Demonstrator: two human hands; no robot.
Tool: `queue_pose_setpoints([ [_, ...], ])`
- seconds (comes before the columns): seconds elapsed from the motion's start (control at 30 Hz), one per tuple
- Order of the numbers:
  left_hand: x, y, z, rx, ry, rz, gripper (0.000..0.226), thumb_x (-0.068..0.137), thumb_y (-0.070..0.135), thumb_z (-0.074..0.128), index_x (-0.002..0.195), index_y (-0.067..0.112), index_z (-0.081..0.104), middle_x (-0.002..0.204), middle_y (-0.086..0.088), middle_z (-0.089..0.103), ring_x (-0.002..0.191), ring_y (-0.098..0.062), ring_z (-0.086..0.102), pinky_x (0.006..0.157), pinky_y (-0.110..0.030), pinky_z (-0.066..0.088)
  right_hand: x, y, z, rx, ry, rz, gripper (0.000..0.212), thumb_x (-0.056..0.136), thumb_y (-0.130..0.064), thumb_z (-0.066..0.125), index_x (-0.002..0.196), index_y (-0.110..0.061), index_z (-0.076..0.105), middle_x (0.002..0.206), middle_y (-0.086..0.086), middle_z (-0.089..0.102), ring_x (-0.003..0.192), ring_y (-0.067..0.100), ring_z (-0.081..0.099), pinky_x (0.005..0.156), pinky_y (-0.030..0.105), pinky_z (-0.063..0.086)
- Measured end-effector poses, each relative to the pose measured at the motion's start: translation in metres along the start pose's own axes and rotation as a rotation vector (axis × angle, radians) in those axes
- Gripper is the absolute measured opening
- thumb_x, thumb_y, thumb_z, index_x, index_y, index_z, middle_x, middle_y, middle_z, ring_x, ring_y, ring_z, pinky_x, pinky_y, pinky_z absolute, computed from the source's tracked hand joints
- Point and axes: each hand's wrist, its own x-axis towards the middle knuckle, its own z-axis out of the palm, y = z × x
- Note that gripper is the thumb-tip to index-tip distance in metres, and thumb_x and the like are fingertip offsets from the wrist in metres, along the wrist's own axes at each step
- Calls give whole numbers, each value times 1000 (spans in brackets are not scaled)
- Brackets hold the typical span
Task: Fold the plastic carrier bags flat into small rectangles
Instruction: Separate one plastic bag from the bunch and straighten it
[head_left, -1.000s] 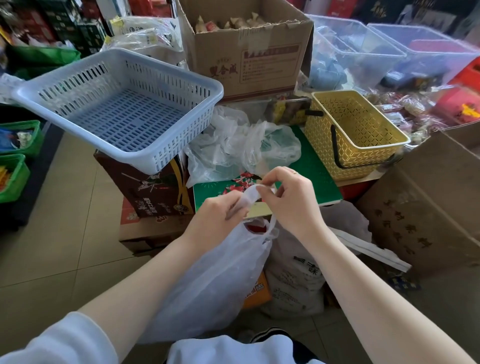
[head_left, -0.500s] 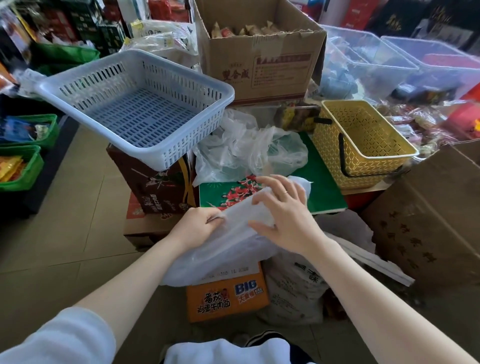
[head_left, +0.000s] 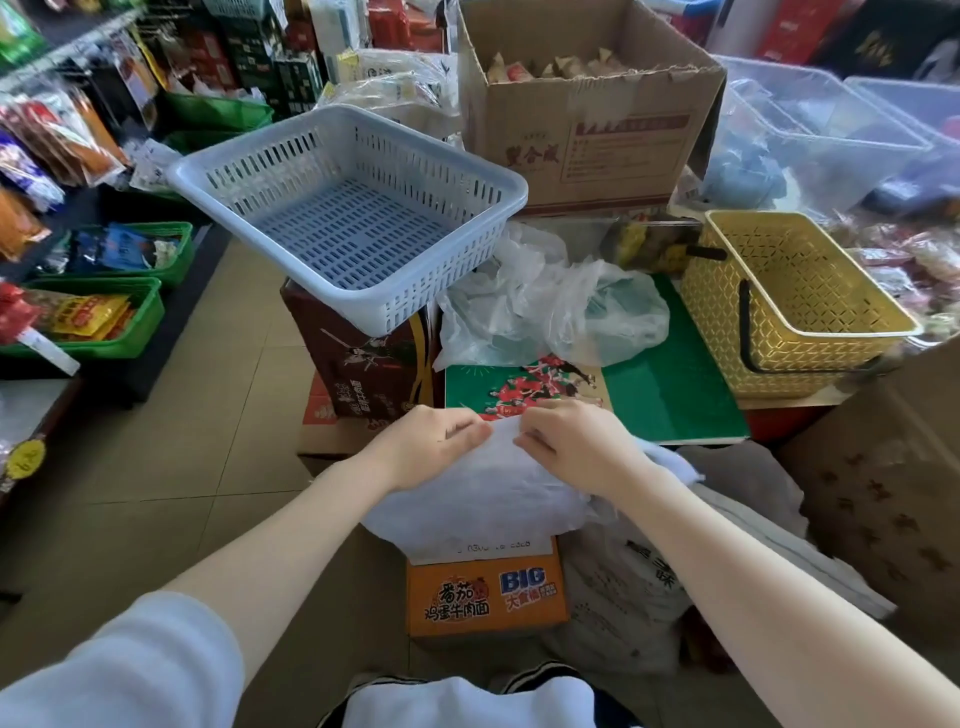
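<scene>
Above green box (head_left: 670, 395), hands closer together on lower, flatter bag (head_left: 483, 499).

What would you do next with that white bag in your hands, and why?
Probably lay it on the green box and press it flat. Both the left hand and right hand pinch the white bag's top edge, but its body is puffy and unfolded.

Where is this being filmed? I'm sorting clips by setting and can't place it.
Probably a small grocery or snack shop. Green bins of packaged snacks line the left, an open cardboard carton of wrapped goods sits behind, and a yellow shopping basket stands at the right.
</scene>
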Motion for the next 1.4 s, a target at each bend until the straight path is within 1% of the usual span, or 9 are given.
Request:
queue_pose_setpoints([
  [0.23, -11, -21, -1, 338, 57, -40, 22, 94, 33, 48, 93, 14, 61, 70, 5, 56, 67, -15, 53, 54, -29, 37, -4, 29, 0, 227, -146, 206, 24, 93, -25, 51, 75, -9, 48, 72, 4, 53, 69, 26, 49, 65, 37, 43],
  [0.5, -9, -30, -4, 418, 149, 212, 35, 91, 42, 44, 82, 12, 59, 62, -3, 61, 56, -19, 57, 50, -32, 42, -10, 38, 10, 292, -337, 280, 38, 92, -24, 55, 60, -14, 39, 59, -4, 41, 55, 13, 37, 53, 27, 28],
  [0.7, -16, -59, -10, 445, 83, 22, 44, 87, 47, 55, 57, 26, 30, 50, 6, 38, 51, -15, 40, 47, -28, 26, -20, 64, 8, 321, -327, 337, 30, 90, -20, 56, 66, -3, 54, 63, 2, 45, 60, 17, 37, 54, 26, 29],
  [0.87, -21, -80, -14, 242, 233, -110, 37, 82, 40, 63, 52, 28, 46, 46, 7, 44, 44, -8, 42, 49, -24, 30, -28, 85, 12, 238, -291, 615, 46, 89, -25, 56, 47, -18, 39, 51, -2, 38, 52, 15, 37, 50, 28, 27],
  [0.97, -16, -77, -13, 188, 253, -94, 32, 83, 35, 64, 54, 28, 54, 47, 6, 49, 50, -5, 47, 50, -21, 32, -28, 80, 17, 63, -223, 652, 16, 84, -33, 59, 79, -18, 59, 89, 5, 61, 86, 26, 55, 70, 31, 39],
  [1.07, -4, -60, -12, 194, 178, 28, 31, 84, 37, 63, 58, 20, 59, 51, 3, 55, 55, -8, 51, 51, -20, 34, -13, 57, 15, 193, -202, 429, 59, 82, -34, 66, 135, -20, 41, 135, 8, 45, 121, 29, 45, 97, 36, 39],
  [1.17, 7, -36, -15, 181, 195, 237, 47, 83, 48, 58, 57, 9, 53, 50, 1, 50, 48, -13, 46, 50, -26, 35, 7, 15, 1, 331, -154, 132, 63, 88, -37, 60, 142, -20, 33, 145, 2, 38, 131, 20, 37, 106, 33, 31],
  [1.3, 13, -10, -26, 157, 271, 458, 44, 83, 48, 54, 63, 9, 59, 52, 7, 49, 47, -9, 46, 48, -20, 34, 27, -19, -8, 398, -76, -67, 29, 91, -30, 57, 115, -13, 57, 101, -4, 63, 90, 13, 57, 78, 30, 43],
  [1.4, 12, -13, -34, 380, 320, 470, 48, 78, 58, 52, 59, 14, 52, 48, 8, 45, 42, -9, 41, 43, -18, 29, 35, -15, -9, 396, -50, -71, 27, 92, -20, 56, 69, -20, 44, 61, -14, 40, 54, 2, 37, 54, 22, 28],
])
